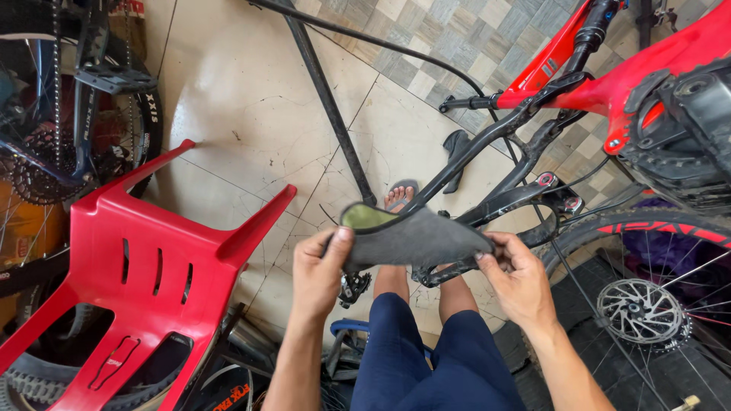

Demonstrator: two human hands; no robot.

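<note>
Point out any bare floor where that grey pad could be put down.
Free: pale tiles between the red chair and the slanted black bar; a smaller patch between that bar and the black bike frame. Crowded: right side, by the spoked wheel, and lower left under the chair. Both hands, left and right, hold the grey pad.

I can't see my right foot — the grey cloth (pixel 415 237) covers it — and the red bike frame (pixel 647 68) runs off the top-right corner.
</note>
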